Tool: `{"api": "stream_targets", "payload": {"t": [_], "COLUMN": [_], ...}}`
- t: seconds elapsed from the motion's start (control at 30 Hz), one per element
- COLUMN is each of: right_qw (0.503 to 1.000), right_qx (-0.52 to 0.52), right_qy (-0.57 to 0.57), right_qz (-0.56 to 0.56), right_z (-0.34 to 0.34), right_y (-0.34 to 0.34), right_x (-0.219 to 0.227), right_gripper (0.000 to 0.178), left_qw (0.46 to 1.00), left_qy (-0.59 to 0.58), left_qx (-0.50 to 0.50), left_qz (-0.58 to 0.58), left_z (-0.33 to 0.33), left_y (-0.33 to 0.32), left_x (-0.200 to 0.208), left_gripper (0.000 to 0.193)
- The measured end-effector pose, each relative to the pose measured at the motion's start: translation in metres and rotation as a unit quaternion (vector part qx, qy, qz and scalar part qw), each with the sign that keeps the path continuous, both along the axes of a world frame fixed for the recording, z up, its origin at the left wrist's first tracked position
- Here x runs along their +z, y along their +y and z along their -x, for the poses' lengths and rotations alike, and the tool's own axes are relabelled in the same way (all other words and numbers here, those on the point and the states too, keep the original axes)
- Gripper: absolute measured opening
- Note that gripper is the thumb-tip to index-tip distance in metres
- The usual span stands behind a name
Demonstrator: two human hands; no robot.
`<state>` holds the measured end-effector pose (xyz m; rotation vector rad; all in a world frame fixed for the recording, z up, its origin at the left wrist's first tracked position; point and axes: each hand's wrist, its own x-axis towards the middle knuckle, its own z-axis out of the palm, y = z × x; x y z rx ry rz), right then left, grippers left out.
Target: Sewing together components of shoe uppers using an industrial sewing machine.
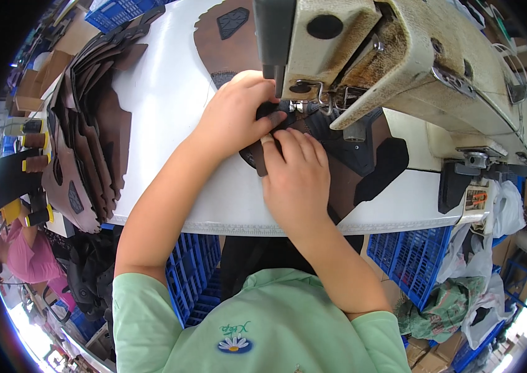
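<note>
Left hand (233,112) lies close beside the presser foot (299,107) of a cream sewing machine (422,59), its fingers curled and its thumb on dark material; the tips are partly hidden, so whether it grips or only presses cannot be told. Right hand (298,180) rests just nearer the body, fingers bent and narrowly spaced over the brown-and-black workpiece (343,181), and again a pinch cannot be confirmed. That workpiece lies on the white worktop (165,105), partly beneath the machine head, with a black flap (387,168) at its right side. A stack of brown panels (83,140) stands well to the left.

The step in hand appears to be lining up or guiding layers for stitching. The next move would seem to call for holding the layers flat and turning them steadily, with fingertips clear of the needle area.
</note>
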<state>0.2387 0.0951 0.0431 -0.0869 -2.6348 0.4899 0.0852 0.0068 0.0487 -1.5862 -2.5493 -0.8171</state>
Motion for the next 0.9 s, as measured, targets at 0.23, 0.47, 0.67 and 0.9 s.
{"api": "stream_targets", "payload": {"t": [0.23,0.47,0.67,0.9], "right_qw": [0.998,0.990,0.990,0.989], "right_qx": [0.018,0.044,0.049,0.051], "right_qy": [0.060,0.086,0.093,0.091], "right_qz": [0.027,0.098,0.094,0.106], "right_z": [-0.005,-0.010,-0.009,-0.008], "right_y": [0.008,0.022,0.023,0.022], "right_x": [-0.012,-0.009,-0.009,-0.007], "right_gripper": [0.026,0.022,0.020,0.021], "left_qw": [0.998,0.998,0.997,0.999], "left_qy": [-0.041,-0.062,-0.070,-0.041], "left_qx": [-0.022,-0.024,-0.024,-0.030], "left_qz": [-0.040,0.001,-0.014,-0.012], "left_z": [0.012,0.015,0.015,0.017], "left_y": [-0.002,-0.001,-0.002,-0.001], "left_x": [-0.016,-0.017,-0.019,-0.012], "left_gripper": [0.031,0.032,0.031,0.030]}}
